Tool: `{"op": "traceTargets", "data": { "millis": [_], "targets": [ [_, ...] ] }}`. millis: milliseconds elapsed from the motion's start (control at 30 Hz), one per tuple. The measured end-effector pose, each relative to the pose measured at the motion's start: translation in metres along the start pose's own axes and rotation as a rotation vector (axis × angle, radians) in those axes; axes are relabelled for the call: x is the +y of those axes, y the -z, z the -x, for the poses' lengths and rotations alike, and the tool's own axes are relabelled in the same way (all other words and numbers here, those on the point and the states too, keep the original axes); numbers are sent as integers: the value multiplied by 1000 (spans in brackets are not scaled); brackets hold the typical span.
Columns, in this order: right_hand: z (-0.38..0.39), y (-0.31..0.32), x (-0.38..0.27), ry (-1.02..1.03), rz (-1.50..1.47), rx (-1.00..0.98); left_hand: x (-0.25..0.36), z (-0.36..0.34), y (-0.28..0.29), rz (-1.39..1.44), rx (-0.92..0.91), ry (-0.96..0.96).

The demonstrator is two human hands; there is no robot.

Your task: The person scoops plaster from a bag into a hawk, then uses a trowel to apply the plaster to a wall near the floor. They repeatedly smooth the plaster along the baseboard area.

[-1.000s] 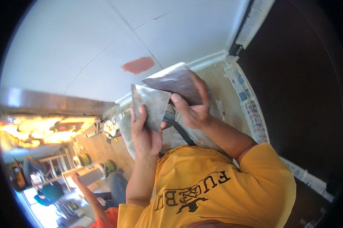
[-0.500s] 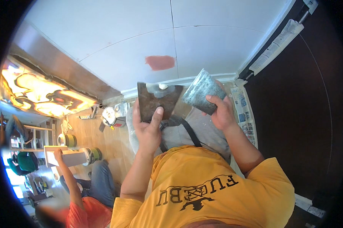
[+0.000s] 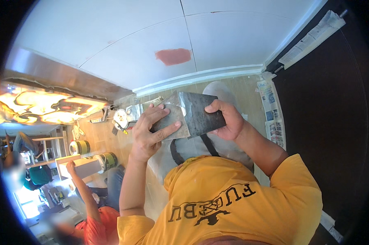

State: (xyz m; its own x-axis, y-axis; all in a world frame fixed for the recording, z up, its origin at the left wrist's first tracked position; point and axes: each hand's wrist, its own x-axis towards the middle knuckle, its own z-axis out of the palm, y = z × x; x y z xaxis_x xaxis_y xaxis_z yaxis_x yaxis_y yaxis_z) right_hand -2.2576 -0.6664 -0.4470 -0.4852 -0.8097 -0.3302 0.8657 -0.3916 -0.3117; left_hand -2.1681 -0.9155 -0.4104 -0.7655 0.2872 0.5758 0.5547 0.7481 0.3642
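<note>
My left hand (image 3: pixel 145 130) grips a brown-grey, stained flat putty spreader (image 3: pixel 173 115), its fingers laid across the face. In my right hand (image 3: pixel 230 119) is a dark grey flat putty spreader (image 3: pixel 200 112), pinched at its right side between thumb and fingers. The edges of the two spreaders meet and overlap in front of my lap. A streak of whitish putty (image 3: pixel 182 108) shows along the place where they touch. Behind them rises a white panelled wall (image 3: pixel 131 69) with a reddish-brown patch (image 3: pixel 173 56) on it.
A dark panel (image 3: pixel 319 122) stands at the right, newspaper (image 3: pixel 270 108) along its foot. On the wooden floor at left are an open paint can (image 3: pixel 121 117) and several tins (image 3: pixel 106 161). A person in a red shirt (image 3: pixel 100 226) reaches toward a pale board (image 3: pixel 84 168).
The two spreaders, held apart before, have come together edge on edge. My left fingers now lie over the face of their spreader. The right one has turned to show a darker face.
</note>
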Motion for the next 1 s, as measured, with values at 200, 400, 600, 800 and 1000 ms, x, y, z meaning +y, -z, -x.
{"op": "traceTargets", "data": {
  "millis": [200, 400, 600, 800, 1000],
  "targets": [
    [-23, 61, -57, 221, -106, 73, -45, 23, -2, -113, -246, 205],
    [-112, 241, -100, 405, -98, 540, -80, 75, -22, -97, -107, 575],
    [-201, 417, -68, 463, -254, 705, -99, 103, -35, -298, -216, 756],
    [-258, 490, -67, 539, -401, 969, -105, 118, -36, -347, -209, 944],
    [-284, 542, -77, 546, -483, 1044, -123, 116, -33, -343, -306, 984]
  ]
}}
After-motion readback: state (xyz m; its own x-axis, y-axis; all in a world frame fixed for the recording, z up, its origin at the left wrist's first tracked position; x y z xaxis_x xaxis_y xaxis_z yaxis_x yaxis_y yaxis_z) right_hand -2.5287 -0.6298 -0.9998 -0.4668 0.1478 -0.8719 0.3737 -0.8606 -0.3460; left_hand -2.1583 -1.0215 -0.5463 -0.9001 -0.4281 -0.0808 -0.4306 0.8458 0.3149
